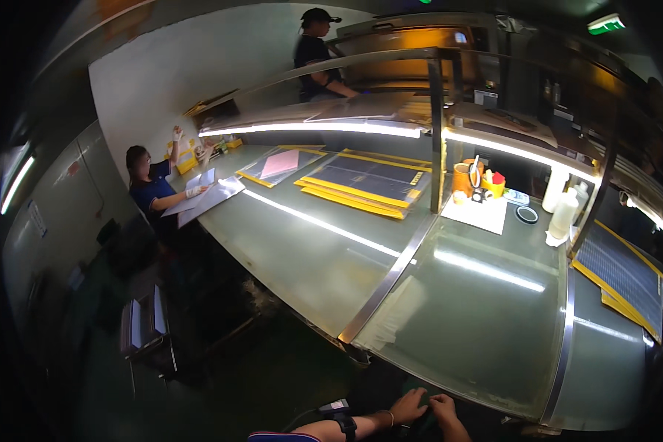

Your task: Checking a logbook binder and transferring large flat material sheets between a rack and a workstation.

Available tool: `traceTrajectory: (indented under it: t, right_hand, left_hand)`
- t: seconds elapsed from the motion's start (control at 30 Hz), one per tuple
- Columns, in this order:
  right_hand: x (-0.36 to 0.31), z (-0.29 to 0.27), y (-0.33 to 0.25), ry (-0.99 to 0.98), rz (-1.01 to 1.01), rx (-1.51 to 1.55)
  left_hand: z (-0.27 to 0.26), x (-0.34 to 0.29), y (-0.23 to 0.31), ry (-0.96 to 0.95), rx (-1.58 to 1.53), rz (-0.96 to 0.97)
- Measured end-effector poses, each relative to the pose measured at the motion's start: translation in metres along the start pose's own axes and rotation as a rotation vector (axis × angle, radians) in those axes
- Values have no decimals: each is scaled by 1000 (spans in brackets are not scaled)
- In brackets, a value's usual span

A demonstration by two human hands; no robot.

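Observation:
Low in the view, just off the table's near edge, my two hands are close together over a dark area. My left hand (408, 407) has its fingers partly bent and apart, and nothing shows in it. A black band (345, 425) circles that forearm and a thin bracelet sits at the wrist. Beside it, my right hand (443, 407) has its fingers curled in. Whatever it may hold is hidden. Nearest to both hands is the glass-topped table (464, 331), lit from under a shelf.
Yellow-edged dark panels (368, 180) lie stacked at the far left, with others (622, 276) at right. White bottles (562, 217), an orange cup (462, 178) and a round black-rimmed disc (527, 214) stand at the back. One person (155, 184) handles sheets at left; another (319, 59) stands behind.

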State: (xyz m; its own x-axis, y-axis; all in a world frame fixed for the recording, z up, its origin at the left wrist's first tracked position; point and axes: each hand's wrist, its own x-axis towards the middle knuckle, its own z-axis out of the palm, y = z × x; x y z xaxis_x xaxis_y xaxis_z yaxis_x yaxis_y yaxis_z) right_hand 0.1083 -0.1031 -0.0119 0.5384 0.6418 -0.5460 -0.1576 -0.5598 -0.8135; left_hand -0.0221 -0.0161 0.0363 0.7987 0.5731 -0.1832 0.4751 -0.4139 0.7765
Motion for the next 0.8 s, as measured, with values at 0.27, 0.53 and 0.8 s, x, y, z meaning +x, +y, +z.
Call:
traceTrajectory:
  t: [0.27,0.53,0.8]
  right_hand:
    - [25,-12,31,-45,-109,-74]
    - [-185,-37,-164,-672,-143,-103]
    - [-249,-131,-272,-44,-416,4]
  left_hand:
    - [-93,-43,62,-177,-169,264]
    - [-209,-59,105,424,-25,632]
    - [-266,-46,71,675,563,286]
